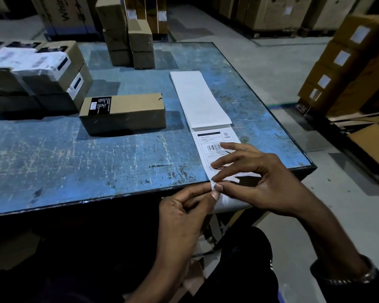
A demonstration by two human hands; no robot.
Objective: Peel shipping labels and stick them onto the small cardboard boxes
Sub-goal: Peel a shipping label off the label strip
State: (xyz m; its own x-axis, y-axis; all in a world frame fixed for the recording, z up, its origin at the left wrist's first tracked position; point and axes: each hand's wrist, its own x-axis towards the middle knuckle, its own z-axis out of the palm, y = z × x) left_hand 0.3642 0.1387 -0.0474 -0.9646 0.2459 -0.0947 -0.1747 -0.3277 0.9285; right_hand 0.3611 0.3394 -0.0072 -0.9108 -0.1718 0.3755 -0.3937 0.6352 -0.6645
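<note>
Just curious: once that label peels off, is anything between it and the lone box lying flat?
Nothing visible: only bare blue tabletop lies between the printed white shipping label and the brown cardboard box.

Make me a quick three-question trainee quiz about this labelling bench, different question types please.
1. True or false: the box lying alone nearest the label strip already carries a white shipping label.
2. Where are both hands working? A) on the far stack B) at the strip's near end, at the table edge C) on the labelled boxes
3. Fill in: the left hand and right hand pinch the strip's ____ corner.

Key: 1 false; 2 B; 3 near-left
</note>
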